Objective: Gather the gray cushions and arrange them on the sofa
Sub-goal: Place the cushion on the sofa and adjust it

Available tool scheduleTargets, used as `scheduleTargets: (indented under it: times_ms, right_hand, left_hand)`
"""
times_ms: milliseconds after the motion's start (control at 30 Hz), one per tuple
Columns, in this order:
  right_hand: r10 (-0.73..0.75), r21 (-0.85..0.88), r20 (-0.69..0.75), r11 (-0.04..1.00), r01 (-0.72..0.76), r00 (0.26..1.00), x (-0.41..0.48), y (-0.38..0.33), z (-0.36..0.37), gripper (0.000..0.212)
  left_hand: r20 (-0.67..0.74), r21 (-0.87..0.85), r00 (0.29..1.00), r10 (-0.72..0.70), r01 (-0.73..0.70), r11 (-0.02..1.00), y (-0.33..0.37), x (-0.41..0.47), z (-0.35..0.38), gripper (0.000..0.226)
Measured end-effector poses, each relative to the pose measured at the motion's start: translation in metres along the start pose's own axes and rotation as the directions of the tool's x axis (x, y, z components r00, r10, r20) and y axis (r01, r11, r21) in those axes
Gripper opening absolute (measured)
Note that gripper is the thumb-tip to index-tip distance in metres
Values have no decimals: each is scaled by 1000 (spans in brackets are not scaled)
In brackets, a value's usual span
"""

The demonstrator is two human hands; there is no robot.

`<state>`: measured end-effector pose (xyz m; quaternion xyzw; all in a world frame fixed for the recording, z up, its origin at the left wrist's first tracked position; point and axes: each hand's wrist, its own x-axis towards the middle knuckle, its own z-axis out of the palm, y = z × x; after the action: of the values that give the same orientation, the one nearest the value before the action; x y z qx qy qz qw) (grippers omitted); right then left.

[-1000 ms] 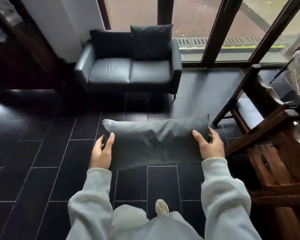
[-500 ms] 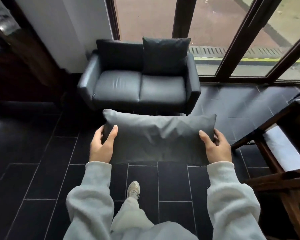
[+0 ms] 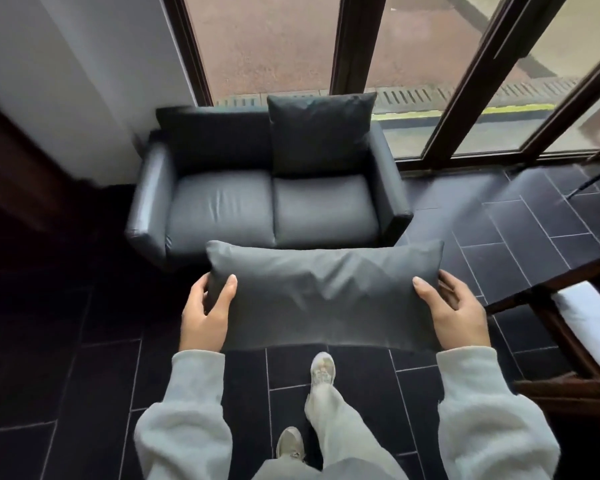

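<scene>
Closer to the sofa (image 3: 271, 209) now than a moment ago. Gray cushion (image 3: 323, 299) held up in front, left hand (image 3: 205, 310) and right hand (image 3: 458, 320) clamped on its two ends. One cushion (image 3: 321, 133) up already; empty spot beside it, probably next.

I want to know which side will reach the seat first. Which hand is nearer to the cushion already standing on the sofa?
Right. The right hand grips the carried cushion below the standing cushion, which is on the sofa's right half; the left hand is farther left.
</scene>
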<state>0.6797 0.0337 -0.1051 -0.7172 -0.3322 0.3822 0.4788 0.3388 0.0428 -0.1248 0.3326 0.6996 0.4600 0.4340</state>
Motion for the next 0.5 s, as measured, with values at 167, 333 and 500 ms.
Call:
scheduleTargets:
  times_ms: [167, 333, 500]
  right_hand:
    - [29, 7, 1, 1000, -29, 1000, 82, -11, 56, 45]
    - [52, 66, 24, 996, -53, 998, 184, -52, 110, 48]
    - [61, 125, 33, 990, -64, 998, 274, -107, 148, 56]
  left_hand:
    - [-4, -7, 999, 34, -34, 999, 17, 86, 25, 26]
    - [-29, 84, 997, 77, -75, 994, 68, 184, 58, 64]
    - [-66, 97, 988, 139, -133, 986, 127, 272, 98, 74]
